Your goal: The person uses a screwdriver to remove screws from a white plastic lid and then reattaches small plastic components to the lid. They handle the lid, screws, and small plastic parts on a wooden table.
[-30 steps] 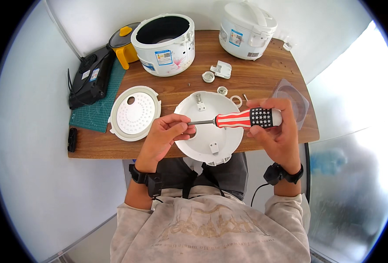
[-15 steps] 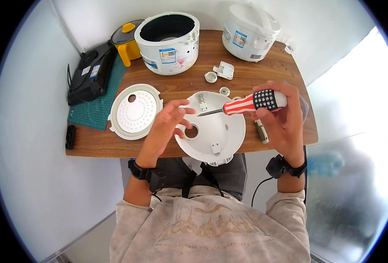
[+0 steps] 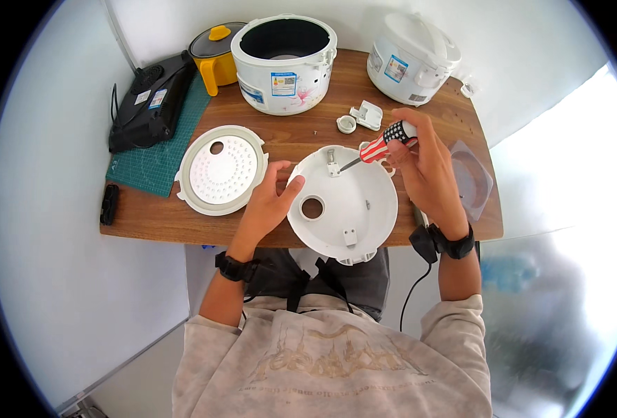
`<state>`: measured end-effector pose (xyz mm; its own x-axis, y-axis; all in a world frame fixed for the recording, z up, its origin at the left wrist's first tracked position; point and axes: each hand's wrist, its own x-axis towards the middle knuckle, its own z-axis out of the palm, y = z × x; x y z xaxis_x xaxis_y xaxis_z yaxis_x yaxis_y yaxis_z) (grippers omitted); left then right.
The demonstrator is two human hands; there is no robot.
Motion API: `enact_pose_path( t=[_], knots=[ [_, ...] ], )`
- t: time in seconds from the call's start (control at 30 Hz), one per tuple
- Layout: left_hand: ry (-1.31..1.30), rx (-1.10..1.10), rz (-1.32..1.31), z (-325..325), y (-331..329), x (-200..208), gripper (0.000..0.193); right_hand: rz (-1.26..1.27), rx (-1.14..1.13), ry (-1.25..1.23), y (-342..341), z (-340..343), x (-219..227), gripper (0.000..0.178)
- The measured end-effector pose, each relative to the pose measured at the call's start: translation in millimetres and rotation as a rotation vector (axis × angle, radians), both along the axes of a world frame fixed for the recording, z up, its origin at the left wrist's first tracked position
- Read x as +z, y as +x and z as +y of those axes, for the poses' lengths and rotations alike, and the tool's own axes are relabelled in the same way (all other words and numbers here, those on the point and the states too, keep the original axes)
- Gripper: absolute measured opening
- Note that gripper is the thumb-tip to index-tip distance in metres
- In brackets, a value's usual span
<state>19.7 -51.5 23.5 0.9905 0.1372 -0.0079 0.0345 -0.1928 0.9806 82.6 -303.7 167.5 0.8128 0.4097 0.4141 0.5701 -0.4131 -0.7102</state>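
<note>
My right hand [image 3: 427, 174] grips a screwdriver [image 3: 375, 149] by its red-and-white striped handle with a starred black band. The shaft points down and left, its tip at a small white bracket [image 3: 334, 169] on the far side inside a white rice cooker lid shell [image 3: 350, 212]. My left hand [image 3: 270, 202] holds the shell's left rim, thumb on the inner side and fingers partly hidden behind the edge. The shell lies hollow side up at the table's front edge, with a round hole at left and another bracket [image 3: 350, 237] near the front.
A perforated round inner lid [image 3: 223, 171] lies at left. Behind stand an open rice cooker body [image 3: 284, 90], a closed rice cooker [image 3: 409, 59] and a yellow pot [image 3: 218, 70]. Small white parts [image 3: 366, 115] sit mid-table; a clear plastic tray [image 3: 472, 181] is at right.
The screwdriver has moved down and left, from above the shell to the far bracket. My left hand has gone from hovering over the shell to holding its rim.
</note>
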Motion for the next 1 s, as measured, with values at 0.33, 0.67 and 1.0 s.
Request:
enact_pose_path(
  t=[0.33, 0.67, 1.0],
  knots=[
    [-0.348, -0.140, 0.186, -5.7, 2.1, -4.5, 0.053, 0.001, 0.027, -0.026, 7.1, 2.7, -7.0, 0.031],
    [-0.351, -0.163, 0.189, -5.7, -1.5, -6.1, 0.049, 0.008, 0.026, -0.042, 5.2, 5.1, -6.6, 0.031],
    [-0.334, -0.162, 0.175, -5.8, -1.8, -8.7, 0.049, -0.030, 0.051, -0.083, 2.9, 9.9, -5.8, 0.033]
  ],
)
